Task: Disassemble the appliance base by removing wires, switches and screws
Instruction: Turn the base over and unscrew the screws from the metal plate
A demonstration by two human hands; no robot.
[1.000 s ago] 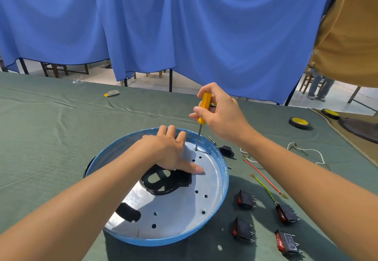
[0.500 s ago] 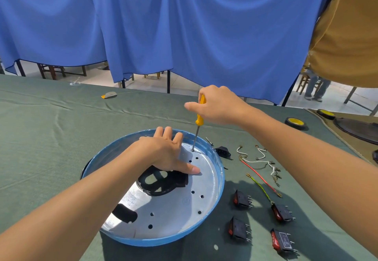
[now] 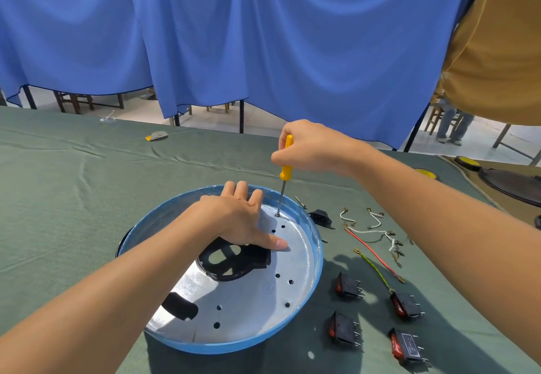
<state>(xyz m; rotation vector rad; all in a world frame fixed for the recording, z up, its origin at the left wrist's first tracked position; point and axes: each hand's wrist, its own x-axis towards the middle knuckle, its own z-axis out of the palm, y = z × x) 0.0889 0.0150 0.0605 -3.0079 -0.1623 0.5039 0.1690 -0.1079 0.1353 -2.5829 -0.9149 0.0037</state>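
Since a second ago our right hand [image 3: 313, 148] has rolled over the top of the yellow-handled screwdriver [image 3: 284, 170], so its back now faces us where the fingertips showed before; the tip has kept to the same spot. The fingers are curled tight round the upper handle. The slim steel shaft stands nearly upright, its tip in a hole near the far rim of the round blue-rimmed metal appliance base [image 3: 318, 271]; whether a screw sits there we cannot tell. Our left hand [image 3: 234, 218] lies flat on the base's silver floor, holding nothing, thumb stretched to the right, palm over the far edge of a black plastic bracket [image 3: 234, 262]. The base rests on the green cloth-covered counter [image 3: 73, 198]. To its right lie four black rocker switches [image 3: 347, 285], a red wire [image 3: 371, 252], a yellow-green wire [image 3: 376, 269] and short white wires [image 3: 369, 231], all apart from the base.
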